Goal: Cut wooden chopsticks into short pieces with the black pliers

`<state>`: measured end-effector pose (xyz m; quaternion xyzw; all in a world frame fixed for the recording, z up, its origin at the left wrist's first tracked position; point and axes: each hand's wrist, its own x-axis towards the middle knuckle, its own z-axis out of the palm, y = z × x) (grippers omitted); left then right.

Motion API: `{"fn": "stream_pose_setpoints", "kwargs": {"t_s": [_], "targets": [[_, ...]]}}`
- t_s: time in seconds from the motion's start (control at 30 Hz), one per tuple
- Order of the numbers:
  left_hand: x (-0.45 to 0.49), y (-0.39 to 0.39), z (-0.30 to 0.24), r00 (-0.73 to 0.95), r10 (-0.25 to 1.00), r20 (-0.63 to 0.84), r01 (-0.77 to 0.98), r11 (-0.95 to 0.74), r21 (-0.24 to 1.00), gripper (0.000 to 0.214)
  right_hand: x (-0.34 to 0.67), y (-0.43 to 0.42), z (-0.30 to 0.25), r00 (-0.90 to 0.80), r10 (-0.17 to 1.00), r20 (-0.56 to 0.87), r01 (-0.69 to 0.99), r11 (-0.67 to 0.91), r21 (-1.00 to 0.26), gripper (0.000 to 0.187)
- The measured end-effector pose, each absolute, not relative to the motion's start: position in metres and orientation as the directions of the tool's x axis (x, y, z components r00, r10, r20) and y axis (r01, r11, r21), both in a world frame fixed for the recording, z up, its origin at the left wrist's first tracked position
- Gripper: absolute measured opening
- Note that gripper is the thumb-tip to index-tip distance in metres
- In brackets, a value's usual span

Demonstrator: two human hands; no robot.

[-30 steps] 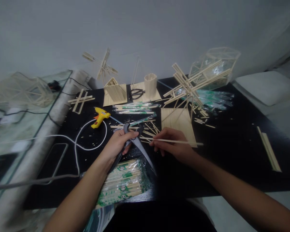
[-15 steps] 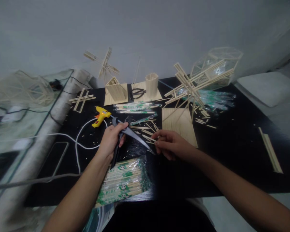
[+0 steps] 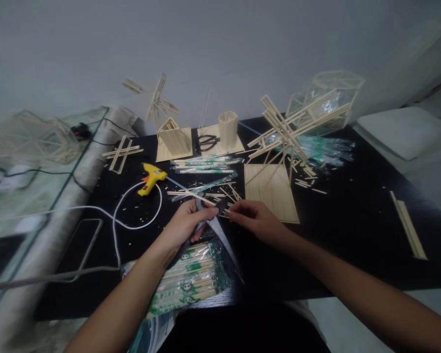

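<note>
My left hand is wrapped round a pair of scissors with dark handles; the grey blade points down and to the right, toward my body. A thin wooden stick reaches from the upper left to my left thumb. Just right of the scissors handles, my right hand has its fingertips pinched on the end of a thin wooden stick; the rest of that stick is hard to make out. Loose cut sticks lie behind both hands. Wrapped chopsticks lie below my left hand.
A yellow glue gun with a white cord lies at left. Behind stand a stick windmill, its square base, a round stick cup and a stick box. Black-handled scissors lie between them.
My left hand has moved right, close to my right hand, and the scissors blade has swung downward. The right hand has shifted slightly left. The whole view has moved a little.
</note>
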<state>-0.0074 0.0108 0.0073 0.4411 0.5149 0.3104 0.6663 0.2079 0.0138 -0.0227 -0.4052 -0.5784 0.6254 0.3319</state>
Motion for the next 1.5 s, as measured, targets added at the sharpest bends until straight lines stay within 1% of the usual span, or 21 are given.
{"fn": "stream_pose_setpoints", "kwargs": {"t_s": [0.07, 0.13, 0.33, 0.47, 0.57, 0.83, 0.97, 1.07, 1.13, 1.27, 1.33, 1.4, 1.5], "targets": [[-0.004, 0.008, 0.006, 0.317, 0.852, -0.416, 0.06, 0.419, 0.906, 0.028, 0.206, 0.012, -0.023, -0.496, 0.862, -0.106, 0.026, -0.107, -0.994, 0.023], [-0.002, 0.007, 0.005, 0.322, 0.85, -0.417, 0.063, 0.421, 0.905, 0.028, 0.205, 0.01, -0.024, -0.536, 0.837, -0.109, -0.002, -0.13, -0.991, 0.023], [-0.002, 0.008, 0.002, 0.319, 0.849, -0.421, 0.088, 0.416, 0.905, 0.029, 0.202, 0.008, -0.027, -0.54, 0.817, -0.202, -0.042, -0.265, -0.963, 0.031], [0.0, 0.006, 0.0, 0.327, 0.842, -0.43, 0.091, 0.425, 0.901, 0.029, 0.203, 0.009, -0.028, -0.493, 0.851, -0.18, -0.087, -0.254, -0.963, 0.026], [0.001, 0.006, 0.002, 0.315, 0.847, -0.429, 0.083, 0.426, 0.901, 0.03, 0.203, 0.009, -0.027, -0.473, 0.862, -0.184, -0.089, -0.255, -0.963, 0.023], [0.002, 0.004, 0.002, 0.283, 0.869, -0.405, 0.047, 0.409, 0.911, 0.031, 0.203, 0.009, -0.023, -0.455, 0.873, -0.173, -0.081, -0.234, -0.969, 0.026], [-0.007, 0.01, 0.002, 0.198, 0.907, -0.372, 0.039, 0.372, 0.927, 0.031, 0.204, 0.009, -0.026, -0.434, 0.88, -0.191, -0.061, -0.24, -0.969, 0.028], [-0.015, 0.016, 0.005, 0.115, 0.944, -0.31, 0.006, 0.312, 0.95, 0.032, 0.204, 0.009, -0.027, -0.425, 0.881, -0.208, -0.047, -0.251, -0.967, 0.031], [-0.015, 0.016, 0.005, 0.134, 0.941, -0.311, -0.005, 0.314, 0.949, 0.031, 0.203, 0.008, -0.027, -0.428, 0.88, -0.209, -0.048, -0.252, -0.966, 0.032], [-0.005, 0.009, 0.003, 0.299, 0.857, -0.421, 0.07, 0.42, 0.905, 0.028, 0.203, 0.009, -0.025, -0.442, 0.873, -0.206, -0.084, -0.268, -0.96, 0.032], [-0.003, 0.007, 0.003, 0.328, 0.84, -0.433, 0.088, 0.429, 0.899, 0.028, 0.204, 0.009, -0.024, -0.448, 0.871, -0.202, -0.1, -0.273, -0.957, 0.031], [-0.006, 0.01, 0.004, 0.281, 0.865, -0.415, 0.054, 0.418, 0.907, 0.029, 0.204, 0.01, -0.023, -0.443, 0.875, -0.198, -0.1, -0.268, -0.958, 0.03], [-0.016, 0.017, 0.006, 0.131, 0.939, -0.317, -0.011, 0.321, 0.947, 0.031, 0.204, 0.009, -0.023, -0.434, 0.877, -0.207, -0.071, -0.263, -0.962, 0.029]]}}
